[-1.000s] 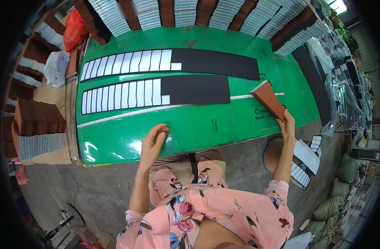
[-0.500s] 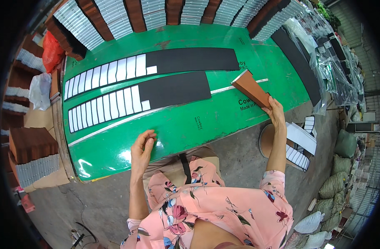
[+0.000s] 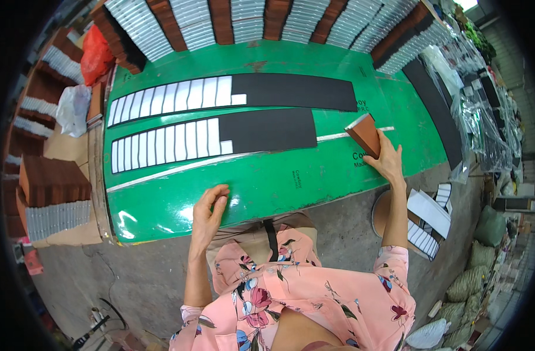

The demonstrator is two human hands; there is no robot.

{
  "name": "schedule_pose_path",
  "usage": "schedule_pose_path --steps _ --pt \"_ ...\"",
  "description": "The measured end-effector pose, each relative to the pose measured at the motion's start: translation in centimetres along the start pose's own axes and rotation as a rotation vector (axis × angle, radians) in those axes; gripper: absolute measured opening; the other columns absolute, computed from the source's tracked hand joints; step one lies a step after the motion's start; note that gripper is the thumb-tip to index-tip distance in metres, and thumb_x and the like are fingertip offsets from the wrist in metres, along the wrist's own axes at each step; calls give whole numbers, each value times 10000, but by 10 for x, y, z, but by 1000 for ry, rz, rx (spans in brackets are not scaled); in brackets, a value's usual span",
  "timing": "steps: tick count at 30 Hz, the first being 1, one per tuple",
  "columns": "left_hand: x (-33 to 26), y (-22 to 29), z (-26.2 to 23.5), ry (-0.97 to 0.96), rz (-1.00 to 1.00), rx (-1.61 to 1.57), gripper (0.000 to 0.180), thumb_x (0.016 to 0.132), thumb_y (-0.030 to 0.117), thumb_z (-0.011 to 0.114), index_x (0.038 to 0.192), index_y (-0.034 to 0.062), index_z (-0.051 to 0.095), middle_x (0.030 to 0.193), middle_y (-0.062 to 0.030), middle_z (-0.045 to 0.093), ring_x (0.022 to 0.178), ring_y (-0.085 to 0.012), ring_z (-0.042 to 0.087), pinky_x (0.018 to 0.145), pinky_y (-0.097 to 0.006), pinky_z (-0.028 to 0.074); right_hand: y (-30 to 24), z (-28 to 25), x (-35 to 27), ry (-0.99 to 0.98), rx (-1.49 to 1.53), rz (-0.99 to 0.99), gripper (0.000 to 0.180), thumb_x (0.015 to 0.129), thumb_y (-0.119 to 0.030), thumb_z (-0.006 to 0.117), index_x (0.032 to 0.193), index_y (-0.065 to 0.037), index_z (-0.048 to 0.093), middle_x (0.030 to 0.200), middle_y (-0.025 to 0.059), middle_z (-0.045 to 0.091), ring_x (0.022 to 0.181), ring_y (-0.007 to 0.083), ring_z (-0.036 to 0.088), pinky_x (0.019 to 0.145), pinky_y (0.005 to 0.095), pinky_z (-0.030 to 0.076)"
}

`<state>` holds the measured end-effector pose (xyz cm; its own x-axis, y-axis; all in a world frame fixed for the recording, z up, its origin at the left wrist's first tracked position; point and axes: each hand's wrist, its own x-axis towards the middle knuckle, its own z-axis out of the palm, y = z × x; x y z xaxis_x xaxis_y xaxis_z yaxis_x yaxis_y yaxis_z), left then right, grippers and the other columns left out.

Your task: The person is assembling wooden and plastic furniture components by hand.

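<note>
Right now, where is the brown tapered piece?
In the head view, the brown tapered piece is right of centre, in the right hand over the green tabletop, just right of the lower black-and-white strip.

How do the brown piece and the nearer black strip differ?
The brown piece has a pale edge; the nearer strip is black with white sections. The brown piece is shorter than the nearer strip. The right hand holds the brown piece; the nearer strip lies untouched on the green table.
</note>
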<state>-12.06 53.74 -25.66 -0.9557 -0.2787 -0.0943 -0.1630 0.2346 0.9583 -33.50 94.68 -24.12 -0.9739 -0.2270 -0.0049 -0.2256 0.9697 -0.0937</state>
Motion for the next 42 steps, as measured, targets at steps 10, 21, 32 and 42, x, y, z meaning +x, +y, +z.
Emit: schedule_pose_path --steps 10,21,32,42 --pt "-15 -8 -16 -107 122 114 283 902 106 540 1172 26 564 1076 -139 603 960 -254 594 838 -336 469 0 10 -9 130 117 97 789 700 -319 678 1403 -139 367 1236 158 571 1063 366 565 901 424 437" --pt "-55 7 -202 946 245 549 319 824 27 603 1142 34 580 1082 -117 622 967 -248 605 828 -342 486 -34 10 -9 828 -613 -122 807 820 -738 423 1111 -9 610 912 125 676 680 270 652 515 444 492" --pt "-58 107 -375 1441 -174 1340 559 840 491 562 1292 167 496 1258 -199 501 1092 -383 543 895 -493 424 -128 12 1 451 144 -372 384 924 -87 510 1297 -6 468 1259 157 538 1121 312 516 873 384 442" --pt "-43 108 -394 1160 -462 1248 774 724 692 573 1309 190 508 1220 -235 508 1118 -408 523 866 -500 444 -133 30 -15 325 168 -480 296 895 -25 512 1190 -13 535 1186 140 560 1121 302 511 987 450 342"
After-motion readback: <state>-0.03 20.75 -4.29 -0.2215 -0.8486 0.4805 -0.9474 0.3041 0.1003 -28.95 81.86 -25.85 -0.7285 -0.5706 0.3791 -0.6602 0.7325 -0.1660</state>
